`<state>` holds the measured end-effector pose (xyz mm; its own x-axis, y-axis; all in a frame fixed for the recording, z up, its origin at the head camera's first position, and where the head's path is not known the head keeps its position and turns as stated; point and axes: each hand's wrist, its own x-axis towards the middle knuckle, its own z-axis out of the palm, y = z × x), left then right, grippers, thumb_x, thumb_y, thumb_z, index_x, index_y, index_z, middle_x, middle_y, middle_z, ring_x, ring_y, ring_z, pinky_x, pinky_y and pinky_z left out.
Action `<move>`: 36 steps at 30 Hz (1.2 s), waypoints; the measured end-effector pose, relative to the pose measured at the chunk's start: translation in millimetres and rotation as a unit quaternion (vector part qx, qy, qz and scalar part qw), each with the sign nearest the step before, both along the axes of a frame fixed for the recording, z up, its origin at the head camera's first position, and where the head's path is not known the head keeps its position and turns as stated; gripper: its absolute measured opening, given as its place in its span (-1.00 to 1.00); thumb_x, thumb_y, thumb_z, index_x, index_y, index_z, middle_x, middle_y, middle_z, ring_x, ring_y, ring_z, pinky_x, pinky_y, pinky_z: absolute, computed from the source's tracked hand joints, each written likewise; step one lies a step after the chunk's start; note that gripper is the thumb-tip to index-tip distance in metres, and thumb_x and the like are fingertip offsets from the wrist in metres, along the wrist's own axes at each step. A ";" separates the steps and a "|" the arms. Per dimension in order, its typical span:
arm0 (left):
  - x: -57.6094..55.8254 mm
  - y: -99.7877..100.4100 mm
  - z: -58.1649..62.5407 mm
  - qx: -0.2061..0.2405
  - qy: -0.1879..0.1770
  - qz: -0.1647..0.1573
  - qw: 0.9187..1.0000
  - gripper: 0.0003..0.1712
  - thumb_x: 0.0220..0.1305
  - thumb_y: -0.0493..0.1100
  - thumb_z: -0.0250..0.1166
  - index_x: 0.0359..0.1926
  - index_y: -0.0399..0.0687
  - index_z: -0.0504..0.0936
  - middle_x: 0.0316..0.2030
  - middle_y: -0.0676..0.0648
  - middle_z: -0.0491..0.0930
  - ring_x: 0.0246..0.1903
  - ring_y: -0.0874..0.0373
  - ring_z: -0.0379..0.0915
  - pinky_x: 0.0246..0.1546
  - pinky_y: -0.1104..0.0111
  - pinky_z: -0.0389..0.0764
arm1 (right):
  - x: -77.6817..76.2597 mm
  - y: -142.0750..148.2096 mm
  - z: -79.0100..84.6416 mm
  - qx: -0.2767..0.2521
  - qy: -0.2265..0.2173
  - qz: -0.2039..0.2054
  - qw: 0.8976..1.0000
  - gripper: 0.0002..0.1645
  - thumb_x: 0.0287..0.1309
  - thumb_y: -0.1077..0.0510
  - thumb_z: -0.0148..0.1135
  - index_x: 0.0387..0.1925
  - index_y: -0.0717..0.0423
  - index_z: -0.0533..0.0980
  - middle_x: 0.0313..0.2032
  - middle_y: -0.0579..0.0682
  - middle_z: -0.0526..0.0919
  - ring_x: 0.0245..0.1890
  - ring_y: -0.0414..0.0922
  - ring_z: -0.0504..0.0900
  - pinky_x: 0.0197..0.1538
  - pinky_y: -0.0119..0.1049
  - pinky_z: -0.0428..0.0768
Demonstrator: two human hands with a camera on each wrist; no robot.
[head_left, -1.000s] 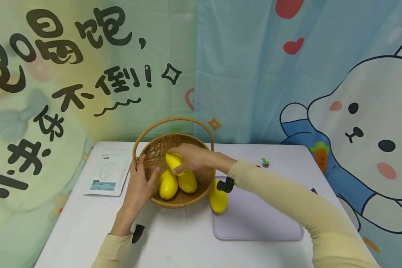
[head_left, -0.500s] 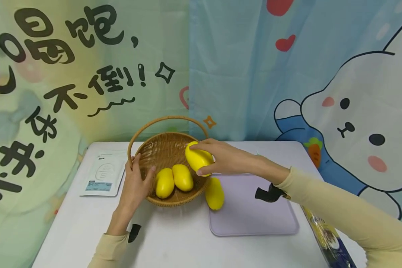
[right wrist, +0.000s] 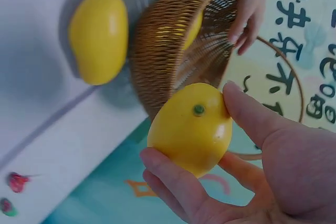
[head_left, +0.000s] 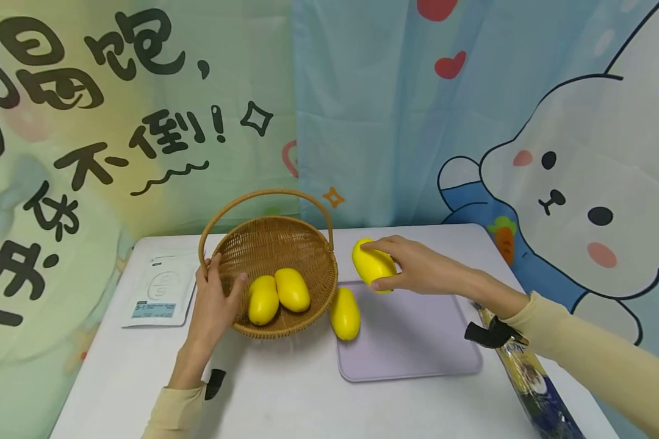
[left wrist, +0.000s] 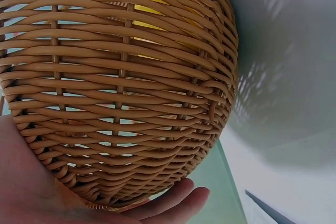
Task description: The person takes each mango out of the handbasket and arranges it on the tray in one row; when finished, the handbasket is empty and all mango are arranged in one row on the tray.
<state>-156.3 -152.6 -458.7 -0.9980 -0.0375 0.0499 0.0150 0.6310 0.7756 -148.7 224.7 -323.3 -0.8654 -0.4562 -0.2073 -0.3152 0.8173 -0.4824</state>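
My right hand (head_left: 423, 265) grips a yellow mango (head_left: 372, 267) between thumb and fingers, lifted over the far left part of a lilac board (head_left: 412, 350). The right wrist view shows the green stem end of that mango facing the camera. A wicker basket (head_left: 271, 241) with an arched handle is tilted toward me. Two mangoes lie low inside it, a left one (head_left: 263, 300) and a right one (head_left: 293, 290). My left hand (head_left: 214, 305) holds the basket's left rim, thumb on the inner side. Another mango (head_left: 345, 314) rests at the board's left edge.
Left of the basket a white pouch (head_left: 162, 289) lies flat on the white table (head_left: 274, 390). A long blue and gold packet (head_left: 538, 387) lies at the right side. In the right wrist view, a small red object (right wrist: 17, 182) sits near the table's edge. A printed curtain hangs behind.
My right hand has lifted the mango out of the basket and carried it right, over the board. My left hand stays on the rim. The head view has shifted slightly right.
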 end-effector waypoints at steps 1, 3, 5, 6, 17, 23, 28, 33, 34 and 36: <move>-0.1 -0.3 -0.2 0.000 0.000 0.000 1.000 -0.07 0.51 0.21 0.08 0.63 -0.08 -0.11 0.55 -0.45 -0.19 0.45 -0.45 0.07 0.38 -0.29 0.24 | 0.8 3.9 -4.2 -0.002 -0.002 -0.007 1.000 -0.08 0.20 -0.12 0.44 0.49 0.02 0.30 0.39 0.14 0.40 0.17 0.05 0.49 0.18 0.01 0.59; -0.2 -0.5 -0.4 0.001 0.003 0.000 1.000 -0.08 0.52 0.20 0.08 0.63 -0.10 -0.10 0.55 -0.46 -0.18 0.45 -0.45 0.07 0.38 -0.29 0.24 | 2.5 11.2 -14.4 -0.008 -0.006 -0.022 1.000 -0.09 0.21 -0.14 0.43 0.49 0.02 0.30 0.38 0.18 0.40 0.14 0.07 0.50 0.14 0.00 0.61; -0.2 -0.4 -0.6 0.003 0.005 -0.001 1.000 -0.08 0.52 0.20 0.08 0.63 -0.10 -0.10 0.55 -0.46 -0.18 0.46 -0.45 0.06 0.38 -0.29 0.23 | 4.3 17.3 -27.4 -0.021 -0.008 -0.034 0.999 -0.10 0.21 -0.12 0.44 0.48 0.03 0.31 0.38 0.19 0.39 0.15 0.09 0.49 0.14 0.02 0.61; -0.1 -0.3 -0.7 0.004 0.006 -0.001 1.000 -0.08 0.52 0.20 0.08 0.63 -0.10 -0.10 0.55 -0.46 -0.18 0.46 -0.44 0.05 0.38 -0.29 0.22 | 5.4 19.7 -34.5 -0.027 -0.009 -0.040 0.999 -0.11 0.20 -0.12 0.44 0.48 0.03 0.32 0.39 0.20 0.39 0.17 0.10 0.48 0.14 0.03 0.60; -1.0 -0.7 1.2 0.003 0.002 -0.001 1.000 -0.08 0.52 0.20 0.07 0.63 -0.10 -0.11 0.55 -0.45 -0.20 0.47 -0.43 0.03 0.40 -0.27 0.22 | 19.4 16.1 -107.6 -0.033 -0.033 -0.104 0.994 -0.08 0.17 -0.09 0.47 0.46 0.10 0.31 0.39 0.31 0.35 0.29 0.20 0.42 0.35 0.24 0.42; -0.1 -0.8 -0.1 0.007 -0.004 -0.001 1.000 -0.08 0.52 0.21 0.07 0.63 -0.10 -0.10 0.55 -0.46 -0.18 0.47 -0.43 0.05 0.39 -0.27 0.24 | 25.2 15.4 -129.3 -0.035 -0.038 -0.125 0.991 -0.11 0.16 -0.05 0.49 0.45 0.09 0.34 0.37 0.32 0.33 0.27 0.20 0.44 0.35 0.26 0.41; 1.0 -1.1 -1.0 0.011 -0.001 0.001 1.000 -0.08 0.52 0.20 0.08 0.63 -0.10 -0.10 0.54 -0.46 -0.18 0.46 -0.43 0.05 0.38 -0.28 0.23 | 29.8 16.5 -138.1 -0.031 -0.031 -0.126 0.991 -0.11 0.16 -0.08 0.49 0.43 0.11 0.34 0.35 0.35 0.35 0.23 0.21 0.46 0.32 0.28 0.44; 0.3 -0.9 -2.1 0.009 0.004 0.003 1.000 -0.08 0.51 0.20 0.09 0.63 -0.10 -0.09 0.54 -0.47 -0.17 0.46 -0.43 0.06 0.38 -0.29 0.23 | 32.6 17.2 -141.5 -0.031 -0.021 -0.121 0.992 -0.08 0.16 -0.09 0.48 0.44 0.12 0.31 0.34 0.35 0.36 0.20 0.19 0.48 0.29 0.26 0.47; 0.1 -0.7 -2.1 0.009 0.006 0.004 1.000 -0.07 0.51 0.21 0.10 0.62 -0.09 -0.09 0.54 -0.47 -0.16 0.46 -0.43 0.06 0.38 -0.29 0.23 | 32.9 17.4 -142.0 -0.030 -0.018 -0.120 0.992 -0.07 0.15 -0.09 0.49 0.45 0.11 0.30 0.34 0.35 0.36 0.20 0.18 0.48 0.29 0.25 0.48; -0.5 -0.5 -2.2 0.009 0.008 0.005 1.000 -0.07 0.51 0.21 0.10 0.62 -0.09 -0.08 0.53 -0.47 -0.15 0.46 -0.43 0.07 0.37 -0.29 0.24 | 33.0 17.6 -142.1 -0.028 -0.016 -0.118 0.992 -0.05 0.15 -0.09 0.49 0.46 0.11 0.28 0.34 0.36 0.36 0.19 0.18 0.48 0.27 0.24 0.50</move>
<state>-156.8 -153.1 -460.9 -0.9967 -0.0485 0.0654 0.0216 0.6177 0.7862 -115.7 242.3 -465.4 -0.9431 -0.2530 -0.2158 -0.1020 0.8378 -0.5364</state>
